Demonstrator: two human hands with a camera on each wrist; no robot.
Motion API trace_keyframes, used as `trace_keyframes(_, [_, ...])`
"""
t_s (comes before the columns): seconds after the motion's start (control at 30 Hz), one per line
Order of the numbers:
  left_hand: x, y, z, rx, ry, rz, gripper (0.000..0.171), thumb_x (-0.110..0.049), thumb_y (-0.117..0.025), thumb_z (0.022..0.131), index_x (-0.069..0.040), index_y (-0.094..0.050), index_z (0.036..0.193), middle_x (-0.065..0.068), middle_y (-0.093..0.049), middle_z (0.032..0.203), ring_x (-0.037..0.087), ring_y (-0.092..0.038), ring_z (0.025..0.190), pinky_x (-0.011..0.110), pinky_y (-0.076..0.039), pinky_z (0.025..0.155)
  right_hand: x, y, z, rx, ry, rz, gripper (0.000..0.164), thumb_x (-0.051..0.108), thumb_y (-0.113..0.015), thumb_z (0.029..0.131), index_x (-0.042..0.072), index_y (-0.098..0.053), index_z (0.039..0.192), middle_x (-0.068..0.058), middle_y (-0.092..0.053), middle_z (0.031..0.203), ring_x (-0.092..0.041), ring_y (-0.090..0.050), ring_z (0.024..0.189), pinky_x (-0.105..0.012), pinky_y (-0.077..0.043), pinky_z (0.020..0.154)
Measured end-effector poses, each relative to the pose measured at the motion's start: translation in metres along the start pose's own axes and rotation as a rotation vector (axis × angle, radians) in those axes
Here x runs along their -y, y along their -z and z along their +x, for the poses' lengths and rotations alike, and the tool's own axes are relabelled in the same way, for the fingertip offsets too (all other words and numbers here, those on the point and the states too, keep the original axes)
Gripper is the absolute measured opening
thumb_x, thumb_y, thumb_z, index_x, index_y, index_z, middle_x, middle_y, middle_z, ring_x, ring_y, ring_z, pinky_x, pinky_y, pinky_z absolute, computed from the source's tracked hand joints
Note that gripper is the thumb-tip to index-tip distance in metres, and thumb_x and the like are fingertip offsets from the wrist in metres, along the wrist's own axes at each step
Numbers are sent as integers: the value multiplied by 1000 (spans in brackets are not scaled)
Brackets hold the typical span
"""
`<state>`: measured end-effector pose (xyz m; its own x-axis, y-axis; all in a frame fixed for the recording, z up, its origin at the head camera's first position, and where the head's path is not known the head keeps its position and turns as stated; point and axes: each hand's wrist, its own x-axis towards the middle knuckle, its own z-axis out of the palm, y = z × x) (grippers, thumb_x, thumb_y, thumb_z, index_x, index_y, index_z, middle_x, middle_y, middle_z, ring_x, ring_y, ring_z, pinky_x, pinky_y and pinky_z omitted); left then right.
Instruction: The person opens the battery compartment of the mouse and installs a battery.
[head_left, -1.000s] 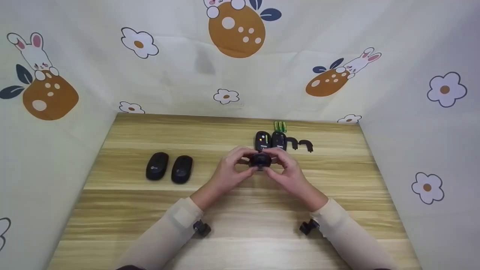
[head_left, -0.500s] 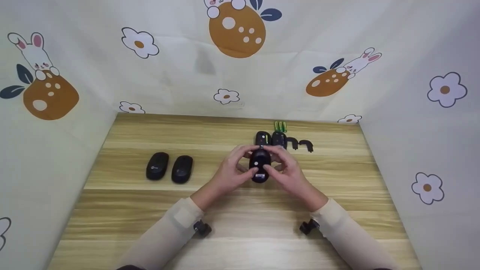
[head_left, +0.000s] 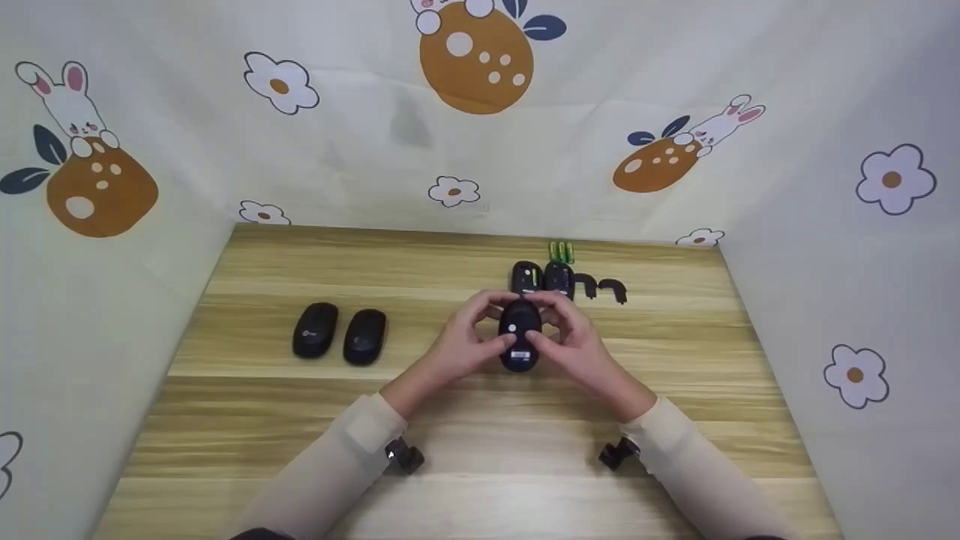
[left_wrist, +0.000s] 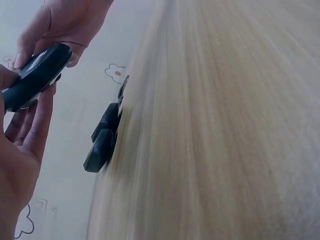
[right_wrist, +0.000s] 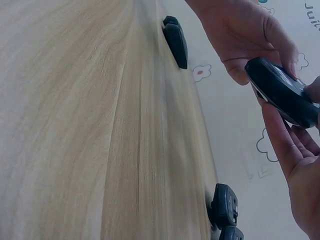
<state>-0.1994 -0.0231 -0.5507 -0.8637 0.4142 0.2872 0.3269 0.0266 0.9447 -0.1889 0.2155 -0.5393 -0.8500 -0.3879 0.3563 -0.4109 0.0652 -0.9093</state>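
Note:
A black computer mouse is held between both hands above the table, its underside turned up toward the head camera. A white round spot and a small white label show on that underside. My left hand grips the mouse from the left, thumb on the underside. From the right, my right hand holds it in the same way, with its thumb beside the other. In the left wrist view the mouse is tilted between the fingers. The right wrist view shows the mouse raised off the table, fingers beneath it.
Two black mice lie on the wooden table at left. Behind the hands are two upturned mice, one with a battery showing. Green batteries and two curved black covers lie nearby.
The held mouse has turned from an end-on view until its underside faces up. Both thumbs now rest on that underside. The arms have hardly moved.

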Motion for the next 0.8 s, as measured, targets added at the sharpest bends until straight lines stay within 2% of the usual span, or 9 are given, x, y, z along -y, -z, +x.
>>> trace_keyframes(0.2, [-1,0,1,-2,7,-2,58,-3,-82,94,-9,-63,148,7,-67,138,25,-65,120,41,-66,75,1,3,2,34,-31,19,55,-8,-76,98,1,-58,148,-18,-57,143,-28,-69,111,-42,-69,81])
trace_keyframes(0.33, [-2,0,2,-2,12,-5,57,-2,-81,93,-9,-63,147,6,-68,137,24,-65,119,47,-66,77,2,4,3,44,-36,9,54,-8,-76,97,1,-58,147,-18,-57,142,-28,-69,108,-42,-69,78])
trace_keyframes(0.47, [-2,-1,1,0,18,-16,57,-3,-81,94,-10,-63,147,5,-68,137,25,-65,119,47,-65,76,3,4,4,43,-37,9,53,-8,-77,97,0,-58,145,-18,-58,141,-27,-69,107,-42,-69,79])
trace_keyframes(0.73, [-4,-1,1,10,34,-28,57,-4,-80,94,-12,-63,148,6,-66,138,26,-63,121,35,-65,75,1,4,3,30,-13,-4,51,-7,-78,96,1,-60,143,-18,-59,139,-27,-70,106,-44,-66,92])
trace_keyframes(0.8, [-5,-1,2,12,36,-24,57,-3,-80,94,-12,-63,148,6,-66,137,26,-63,121,34,-65,75,2,3,2,28,-15,1,50,-7,-78,96,1,-60,142,-18,-60,138,-27,-70,106,-42,-66,91])
